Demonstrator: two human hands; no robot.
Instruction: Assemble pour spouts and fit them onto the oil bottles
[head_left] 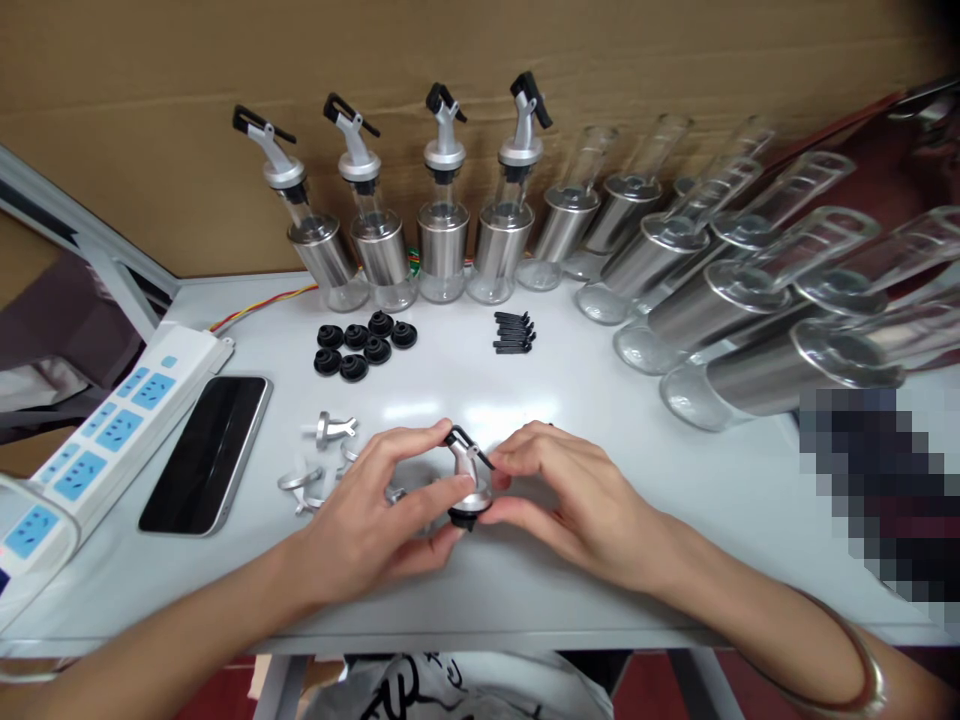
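Observation:
A silver pourer top (471,490) with a black lever and a black stopper below is held between both hands, low over the front middle of the table. My left hand (390,490) grips it from the left, with fingers at its top, side and underside. My right hand (574,495) pinches it from the right, fingertips at the lever's end and the base rim. Left of it lie loose silver spout parts (334,428), some partly hidden by my left hand. Several black stoppers (354,367) and several small black levers (513,334) lie farther back.
Glass bottles with steel sleeves (442,245) stand along the back, some with pourer tops; open-necked ones (750,300) fill the right. A phone (206,455) and power strip (112,440) lie left on the white table (675,480). Cardboard (600,50) rises behind.

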